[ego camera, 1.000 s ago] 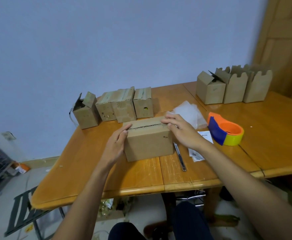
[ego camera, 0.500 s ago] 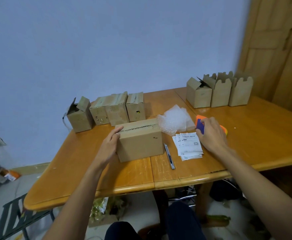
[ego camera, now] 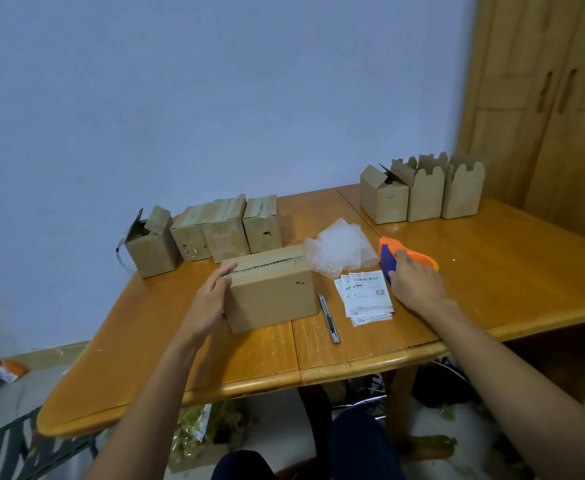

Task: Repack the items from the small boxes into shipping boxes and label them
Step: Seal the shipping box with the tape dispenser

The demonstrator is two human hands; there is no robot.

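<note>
Closed brown cardboard shipping box [ego camera: 272, 289] sits mid-table on orange-brown wooden table [ego camera: 491, 271], near front edge. Person's left hand [ego camera: 208, 303] lies flat against box's left end, fingers straight, tips at top edge. Person's right hand [ego camera: 417, 282] curls over orange-and-blue plastic tape dispenser [ego camera: 388, 252], right of box. Between box and dispenser: stack of white printed labels [ego camera: 365, 294], grey utility knife [ego camera: 329, 318], clear bubble wrap [ego camera: 339, 252]. Row of small taped cardboard boxes [ego camera: 225, 230] stands just behind; open-flapped small boxes [ego camera: 422, 195] far right.

the right hand [ego camera: 417, 284] covered most of the tape dispenser [ego camera: 386, 258] at centre right. print on the labels [ego camera: 367, 296] was too small to read. clutter [ego camera: 197, 427] under the tabletop [ego camera: 509, 268], lower centre, was blurred.
</note>
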